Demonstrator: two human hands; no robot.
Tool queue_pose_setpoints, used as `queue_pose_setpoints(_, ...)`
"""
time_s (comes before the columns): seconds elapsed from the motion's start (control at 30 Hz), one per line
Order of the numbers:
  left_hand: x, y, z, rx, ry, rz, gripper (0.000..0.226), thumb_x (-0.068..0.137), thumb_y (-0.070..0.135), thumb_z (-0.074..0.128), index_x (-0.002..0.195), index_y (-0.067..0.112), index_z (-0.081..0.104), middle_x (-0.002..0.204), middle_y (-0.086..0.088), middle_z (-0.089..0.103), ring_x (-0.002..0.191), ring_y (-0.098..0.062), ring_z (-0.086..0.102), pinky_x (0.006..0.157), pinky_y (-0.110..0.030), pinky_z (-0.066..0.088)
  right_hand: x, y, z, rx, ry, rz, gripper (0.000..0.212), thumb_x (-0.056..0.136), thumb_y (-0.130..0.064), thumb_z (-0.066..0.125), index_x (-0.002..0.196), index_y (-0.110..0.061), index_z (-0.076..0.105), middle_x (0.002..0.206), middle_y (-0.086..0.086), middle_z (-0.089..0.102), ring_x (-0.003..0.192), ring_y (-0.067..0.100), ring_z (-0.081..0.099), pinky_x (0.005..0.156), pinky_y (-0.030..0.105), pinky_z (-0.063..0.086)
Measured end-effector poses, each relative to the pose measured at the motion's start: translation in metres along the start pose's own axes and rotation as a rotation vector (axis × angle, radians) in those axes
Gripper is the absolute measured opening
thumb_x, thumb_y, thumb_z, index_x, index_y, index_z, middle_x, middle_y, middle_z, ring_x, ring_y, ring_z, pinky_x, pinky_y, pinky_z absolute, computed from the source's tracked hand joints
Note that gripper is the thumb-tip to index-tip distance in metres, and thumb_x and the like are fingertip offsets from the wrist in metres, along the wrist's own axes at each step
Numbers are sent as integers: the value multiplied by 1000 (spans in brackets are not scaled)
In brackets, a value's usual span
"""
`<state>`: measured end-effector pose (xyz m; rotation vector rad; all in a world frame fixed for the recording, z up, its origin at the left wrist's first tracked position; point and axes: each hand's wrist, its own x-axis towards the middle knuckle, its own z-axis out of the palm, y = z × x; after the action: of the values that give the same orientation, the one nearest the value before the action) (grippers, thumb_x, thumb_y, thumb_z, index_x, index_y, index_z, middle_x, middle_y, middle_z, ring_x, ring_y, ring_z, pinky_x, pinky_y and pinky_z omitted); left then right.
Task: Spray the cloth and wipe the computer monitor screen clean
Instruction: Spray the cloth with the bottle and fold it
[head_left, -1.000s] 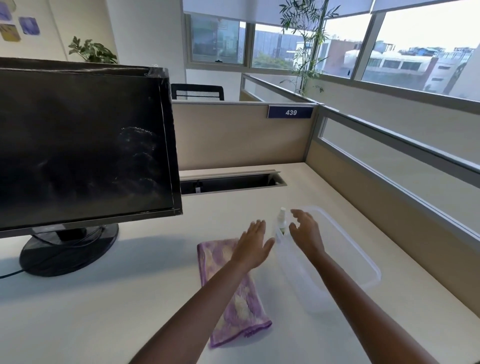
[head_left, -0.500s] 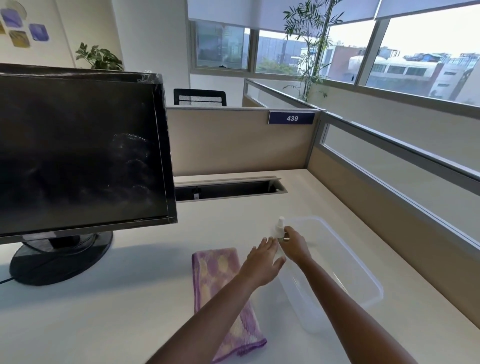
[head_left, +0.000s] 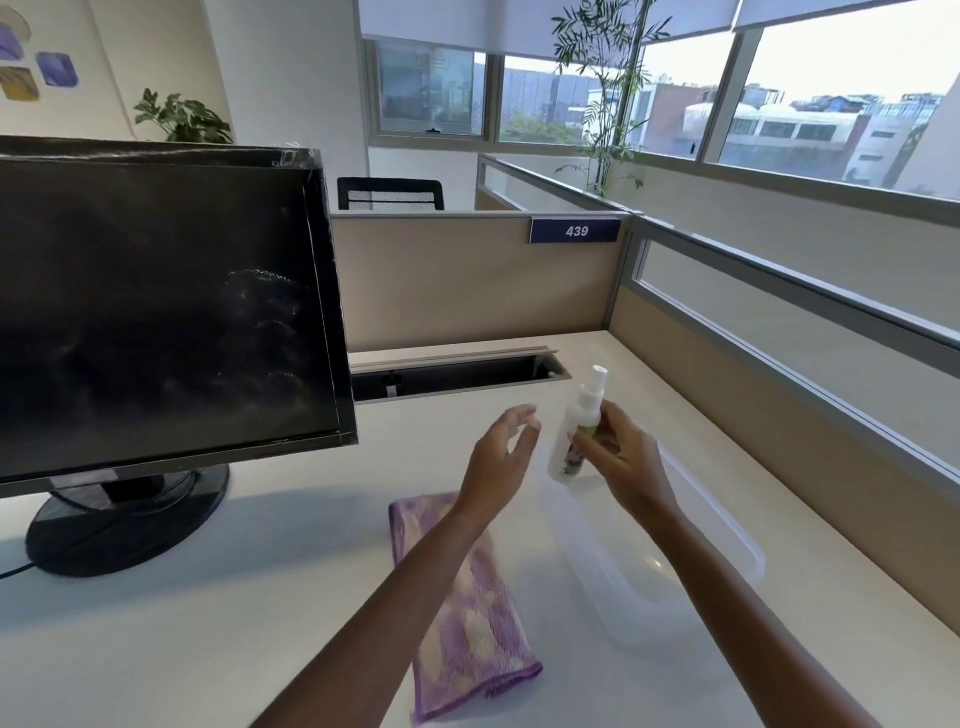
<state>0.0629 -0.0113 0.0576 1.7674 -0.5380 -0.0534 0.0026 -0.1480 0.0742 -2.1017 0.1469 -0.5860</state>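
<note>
A white spray bottle (head_left: 574, 431) is being held above the counter (head_left: 208, 649), nozzle up, slightly tilted. A purple cloth (head_left: 467, 613) is lying folded flat nearby. The smeared black monitor (head_left: 156, 312) is standing left.

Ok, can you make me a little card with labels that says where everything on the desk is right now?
Right hand: holds the spray bottle above the desk, nozzle up, slightly tilted
Left hand: open, beside the bottle, not touching it
Cloth: purple, lying on the desk, no hand on it
Monitor screen: dark, with smudges
Clear tub: on the desk, under the right arm
</note>
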Motion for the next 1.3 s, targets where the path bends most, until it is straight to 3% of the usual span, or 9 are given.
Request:
queue_pose_setpoints(0.17, -6, 20, -16, -270, -8, -3, 24, 97, 23, 38, 111, 17, 57, 107, -4, 60, 100, -15, 56, 83, -19, 45, -25, -15, 23, 111, -183, 3, 25, 89, -8, 57, 112, -17, 51, 93, 3, 57, 80, 8, 55, 62, 3, 47)
queue_pose_setpoints(0.43, -29, 9, -42, -231, 7, -160, 27, 95, 17, 44, 112, 3, 60, 110, -20, 65, 93, -20, 59, 79, -24, 51, -56, -11, 68, 325, -352, 141, 27, 80, -27, 54, 105, -17, 54, 81, -3, 58, 73, 9, 56, 64, 18, 49)
queue_pose_setpoints(0.6, -40, -3, -54, -315, 10, -312, 25, 92, 15, 49, 110, 2, 61, 108, -16, 65, 95, -22, 58, 80, -26, 51, -65, -4, 82, 369, -386, 184, 24, 89, -2, 54, 111, -11, 56, 88, 3, 62, 80, 14, 60, 73, 23, 51)
queue_pose_setpoints(0.7, -42, -7, -61, -466, -72, -357, 18, 92, 14, 49, 96, 8, 66, 94, -7, 67, 89, -19, 60, 83, -29, 49, -69, -3, 86, 508, -389, 244, 25, 85, -4, 61, 107, -14, 57, 81, -2, 64, 69, 3, 61, 64, 17, 51)
queue_pose_setpoints(0.83, -43, -13, -64, -558, -194, -354, 24, 93, 15, 45, 86, 17, 68, 79, 7, 74, 81, -9, 65, 80, -24, 50, -72, -7, 87, 669, -474, 287, 32, 73, -21, 59, 103, -17, 51, 69, -1, 61, 57, 9, 59, 54, 21, 51)
queue_pose_setpoints(1.0, -44, -18, -61, -612, -208, -374, 24, 94, 15, 43, 88, 17, 67, 86, 7, 72, 85, -10, 62, 79, -21, 48, -70, -13, 87, 773, -561, 273, 37, 83, -17, 53, 116, -29, 41, 67, 3, 63, 42, 15, 54, 41, 23, 48)
queue_pose_setpoints(1.1, -46, -23, -67, -379, -116, -352, 21, 94, 17, 47, 91, 21, 68, 99, 3, 66, 93, -10, 60, 70, -13, 49, -67, -8, 88, 545, -524, 286, 60, 90, -7, 53, 129, -47, 30, 78, 8, 61, 50, 17, 55, 44, 26, 50)
queue_pose_setpoints(1.2, -46, -40, -72, 81, 26, -323, 25, 95, 15, 44, 111, 13, 62, 123, -6, 60, 114, -21, 54, 90, -27, 44, -66, -1, 92, 212, -469, 248, 69, 87, -5, 53, 137, -43, 27, 78, 7, 58, 47, 9, 52, 47, 19, 48)
queue_pose_setpoints(1.3, -53, -59, -77, 420, -17, -333, 34, 94, 10, 40, 125, 7, 53, 135, -12, 51, 123, -27, 49, 101, -33, 40, -63, 5, 95, -53, -467, 202, 64, 86, -7, 52, 137, -37, 28, 68, 3, 55, 44, 11, 46, 42, 16, 44)
